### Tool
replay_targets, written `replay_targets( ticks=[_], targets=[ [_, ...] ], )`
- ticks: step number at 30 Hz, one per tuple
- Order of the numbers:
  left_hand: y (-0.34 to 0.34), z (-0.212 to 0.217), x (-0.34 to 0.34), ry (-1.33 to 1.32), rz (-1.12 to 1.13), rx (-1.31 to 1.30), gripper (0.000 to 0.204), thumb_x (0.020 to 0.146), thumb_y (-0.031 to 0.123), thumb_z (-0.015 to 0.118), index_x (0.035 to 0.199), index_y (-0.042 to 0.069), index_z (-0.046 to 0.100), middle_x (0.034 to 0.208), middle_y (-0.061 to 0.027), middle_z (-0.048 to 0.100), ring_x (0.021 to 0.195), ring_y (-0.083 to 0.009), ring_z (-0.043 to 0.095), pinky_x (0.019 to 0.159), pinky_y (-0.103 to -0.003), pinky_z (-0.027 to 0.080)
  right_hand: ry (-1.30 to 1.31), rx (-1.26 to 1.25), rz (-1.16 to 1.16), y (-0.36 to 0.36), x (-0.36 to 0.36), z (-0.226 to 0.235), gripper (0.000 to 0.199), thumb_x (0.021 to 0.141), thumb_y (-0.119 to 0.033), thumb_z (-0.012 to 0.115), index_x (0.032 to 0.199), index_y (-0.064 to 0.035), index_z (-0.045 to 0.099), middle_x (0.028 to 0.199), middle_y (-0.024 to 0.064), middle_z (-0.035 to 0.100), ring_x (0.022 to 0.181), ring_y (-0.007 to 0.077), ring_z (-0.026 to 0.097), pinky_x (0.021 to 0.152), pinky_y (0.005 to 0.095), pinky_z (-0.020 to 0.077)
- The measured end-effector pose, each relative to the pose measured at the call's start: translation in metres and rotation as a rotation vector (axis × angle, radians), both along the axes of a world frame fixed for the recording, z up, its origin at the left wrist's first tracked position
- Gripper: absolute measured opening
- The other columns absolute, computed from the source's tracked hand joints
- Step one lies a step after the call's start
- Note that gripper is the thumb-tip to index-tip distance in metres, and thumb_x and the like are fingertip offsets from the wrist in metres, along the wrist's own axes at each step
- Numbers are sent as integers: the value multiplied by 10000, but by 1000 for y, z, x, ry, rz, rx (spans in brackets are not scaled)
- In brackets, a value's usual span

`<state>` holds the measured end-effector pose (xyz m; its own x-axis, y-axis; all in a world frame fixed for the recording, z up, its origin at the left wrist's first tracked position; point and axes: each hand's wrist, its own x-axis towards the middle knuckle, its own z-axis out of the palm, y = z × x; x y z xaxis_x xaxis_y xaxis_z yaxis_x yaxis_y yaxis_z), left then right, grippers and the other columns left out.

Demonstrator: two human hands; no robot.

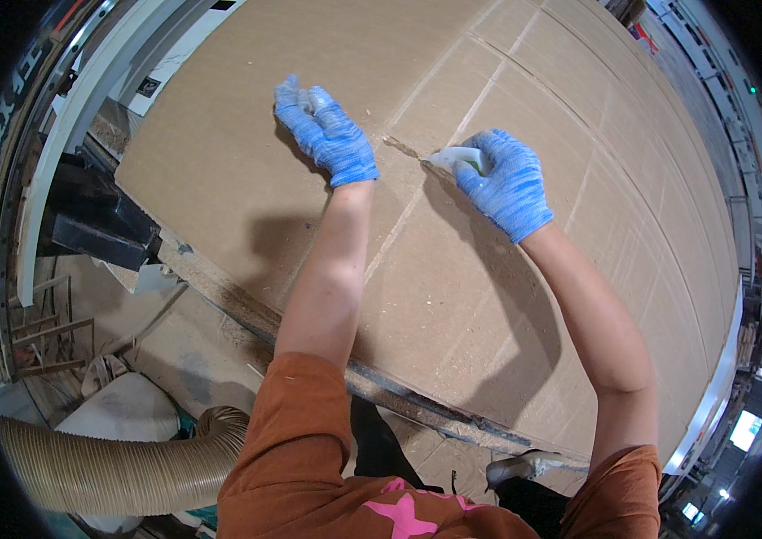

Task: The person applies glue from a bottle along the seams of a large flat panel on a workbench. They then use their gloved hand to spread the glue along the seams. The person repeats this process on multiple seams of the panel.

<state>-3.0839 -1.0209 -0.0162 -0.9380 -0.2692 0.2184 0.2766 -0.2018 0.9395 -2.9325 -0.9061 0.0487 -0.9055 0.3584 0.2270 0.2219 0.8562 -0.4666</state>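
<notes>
A large brown cardboard sheet (453, 296), creased and scored with pale lines, lies in front of me. My right hand (508, 184), in a blue knit glove, is closed round a small white tool (458, 158) with a green spot on it. The tool's tip meets the end of a short torn slit (403, 145) in the cardboard; no blade can be made out. Left of the slit is my left hand (327, 133), gloved the same way. It holds nothing, its fingers loosely bent and apart, and casts a shadow on the sheet.
A ribbed beige hose (120, 463) runs along the lower left, beside a white sack (125, 409). Black and white machine parts (98, 216) stand at the sheet's left corner. A rough board edge (228, 301) lies along the near side, with my shoe (529, 467) below.
</notes>
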Motion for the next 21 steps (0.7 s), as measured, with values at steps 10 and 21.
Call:
replay_targets(
  ticks=[10,21],
  targets=[
    [0,2,2,-1,-6,26,449,950,138,465,1362,6,344,1367,-134,399,1234,-253,419,1046,-367,347,-5,-7,-8,1,4,2,199,740,-192,651,864,-36,662,795,183,617,727,323,612,678,386,489],
    [3,-1,1,21,4,57,456,947,255,456,1347,47,390,1343,-123,405,1214,-235,406,1051,-381,309,-16,19,5,1,0,-2,214,738,-204,665,874,-38,661,785,175,612,711,321,606,675,388,489]
  ],
)
